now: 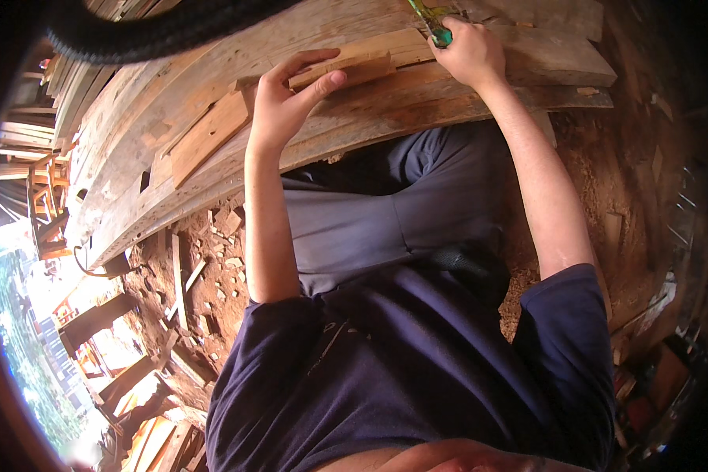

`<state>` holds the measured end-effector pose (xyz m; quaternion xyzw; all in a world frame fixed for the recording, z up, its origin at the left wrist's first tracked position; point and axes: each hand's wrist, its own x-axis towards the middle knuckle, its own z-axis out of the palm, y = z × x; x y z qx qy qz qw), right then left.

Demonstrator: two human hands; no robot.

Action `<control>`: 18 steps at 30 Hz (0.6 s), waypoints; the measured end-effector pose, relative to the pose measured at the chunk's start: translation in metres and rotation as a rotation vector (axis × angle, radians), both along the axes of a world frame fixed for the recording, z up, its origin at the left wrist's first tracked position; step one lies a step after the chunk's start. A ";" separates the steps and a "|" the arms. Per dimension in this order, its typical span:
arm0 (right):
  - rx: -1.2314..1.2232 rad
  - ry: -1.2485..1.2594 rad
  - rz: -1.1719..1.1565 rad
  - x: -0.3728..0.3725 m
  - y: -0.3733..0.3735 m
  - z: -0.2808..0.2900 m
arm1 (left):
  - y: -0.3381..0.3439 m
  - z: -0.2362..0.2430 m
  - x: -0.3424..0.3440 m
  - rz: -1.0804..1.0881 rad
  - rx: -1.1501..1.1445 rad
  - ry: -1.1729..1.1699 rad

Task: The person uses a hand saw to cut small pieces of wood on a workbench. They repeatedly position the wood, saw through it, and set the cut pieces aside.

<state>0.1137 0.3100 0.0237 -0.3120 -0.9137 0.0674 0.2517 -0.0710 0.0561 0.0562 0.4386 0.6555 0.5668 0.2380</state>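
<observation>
My left hand point(291, 98) is raised at the near edge of a short wooden board point(362, 49), thumb and fingers apart with nothing gripped; whether its fingertips touch the wood is unclear. My right hand point(473, 57) is closed round the translucent green handle point(440, 35) of a tool at the top right, whose far end is hard to make out. Another short plank point(208, 138) lies to the left on a weathered plank bench point(141, 110), which stands just beyond my lap.
Stacked timber point(23, 130) and a wooden frame point(47, 193) stand at the left. Offcuts point(181, 283) litter the dirt floor point(228, 275) beside my legs. A thick black hose or cord point(134, 39) loops across the top left, and clutter lines the dim right side.
</observation>
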 end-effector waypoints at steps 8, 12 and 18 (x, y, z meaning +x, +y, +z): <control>0.019 -0.033 -0.010 0.000 0.000 0.001 | 0.019 0.002 0.004 0.141 0.209 -0.074; 0.021 -0.035 0.004 0.000 0.001 0.000 | 0.028 0.003 -0.005 0.187 0.256 -0.006; 0.010 -0.031 0.003 0.000 0.001 0.000 | 0.032 0.007 0.000 0.208 0.304 0.007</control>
